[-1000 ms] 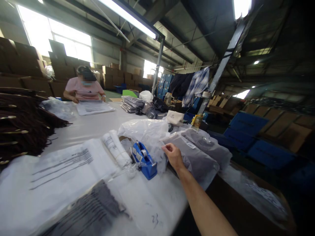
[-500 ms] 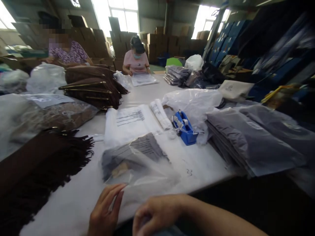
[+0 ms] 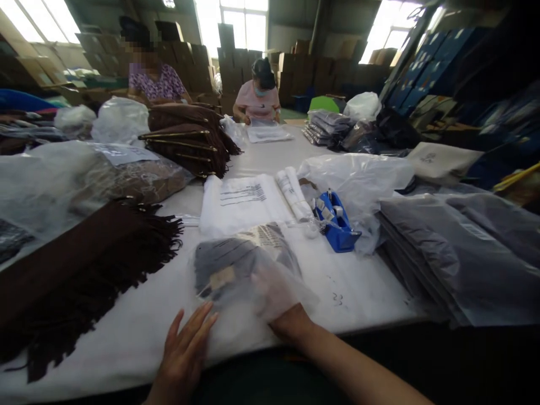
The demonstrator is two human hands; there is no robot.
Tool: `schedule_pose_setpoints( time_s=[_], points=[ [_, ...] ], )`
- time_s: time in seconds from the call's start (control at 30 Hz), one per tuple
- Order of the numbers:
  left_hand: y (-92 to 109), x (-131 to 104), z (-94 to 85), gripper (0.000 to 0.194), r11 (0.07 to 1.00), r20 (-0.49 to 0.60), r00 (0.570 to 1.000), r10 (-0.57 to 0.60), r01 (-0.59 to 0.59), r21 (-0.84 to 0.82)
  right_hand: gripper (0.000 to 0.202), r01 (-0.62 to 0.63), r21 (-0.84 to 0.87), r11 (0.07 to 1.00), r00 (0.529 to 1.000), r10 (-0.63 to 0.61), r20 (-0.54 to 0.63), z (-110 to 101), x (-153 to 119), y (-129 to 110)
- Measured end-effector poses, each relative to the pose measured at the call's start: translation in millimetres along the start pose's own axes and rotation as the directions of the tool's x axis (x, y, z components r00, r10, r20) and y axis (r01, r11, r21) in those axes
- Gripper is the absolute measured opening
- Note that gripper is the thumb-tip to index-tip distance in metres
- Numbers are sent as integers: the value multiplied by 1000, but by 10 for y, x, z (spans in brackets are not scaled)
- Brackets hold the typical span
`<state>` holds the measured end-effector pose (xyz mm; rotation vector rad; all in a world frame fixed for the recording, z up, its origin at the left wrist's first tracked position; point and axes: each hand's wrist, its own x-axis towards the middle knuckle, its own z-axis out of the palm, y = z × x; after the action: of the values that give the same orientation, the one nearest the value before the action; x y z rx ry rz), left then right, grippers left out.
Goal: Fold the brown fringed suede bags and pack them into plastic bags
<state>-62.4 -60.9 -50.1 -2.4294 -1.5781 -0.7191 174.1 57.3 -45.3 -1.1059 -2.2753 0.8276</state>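
Observation:
A clear plastic bag [image 3: 240, 318] lies flat on the table before me. Inside it is a dark grey folded cloth [image 3: 236, 256] with a tan label [image 3: 222, 278]. My right hand [image 3: 276, 292] reaches into the bag's near part and shows blurred through the plastic, so its fingers cannot be made out. Fingers stretched, my left hand [image 3: 188, 343] rests at the bag's near left edge and holds nothing. Beyond the bag is a stack of printed white plastic bags [image 3: 240, 197], with a rolled white bundle [image 3: 294, 194] beside it.
A blue tape dispenser [image 3: 337, 225] stands right of the white bags. Bagged grey cloths [image 3: 447, 242] are piled at the right. Brown fringed scarves [image 3: 84, 275] lie on the left, more [image 3: 185, 135] behind. Two people [image 3: 258, 98] [image 3: 156, 79] work across the table.
My right hand has moved from the table's front edge forward into the bag. My left hand's fingers have spread flatter. The view has turned somewhat left.

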Motion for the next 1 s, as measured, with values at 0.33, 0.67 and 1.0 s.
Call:
schedule_pose_setpoints(
  time_s=[0.33, 0.67, 1.0],
  points=[
    [-295, -279, -49, 81, 958, 323, 937, 130, -203, 201, 63, 225, -268, 937, 969, -186, 161, -4, -74, 365],
    [-435, -95, -127, 69, 987, 438, 884, 163, -150, -65, 31, 337, -9, 941, 909, -323, 262, -547, -912, -25],
    [-440, -130, -264, 47, 985, 421, 903, 87, -16, -169, 74, 239, -65, 969, 884, -190, 427, -1032, -573, 635]
  ],
)
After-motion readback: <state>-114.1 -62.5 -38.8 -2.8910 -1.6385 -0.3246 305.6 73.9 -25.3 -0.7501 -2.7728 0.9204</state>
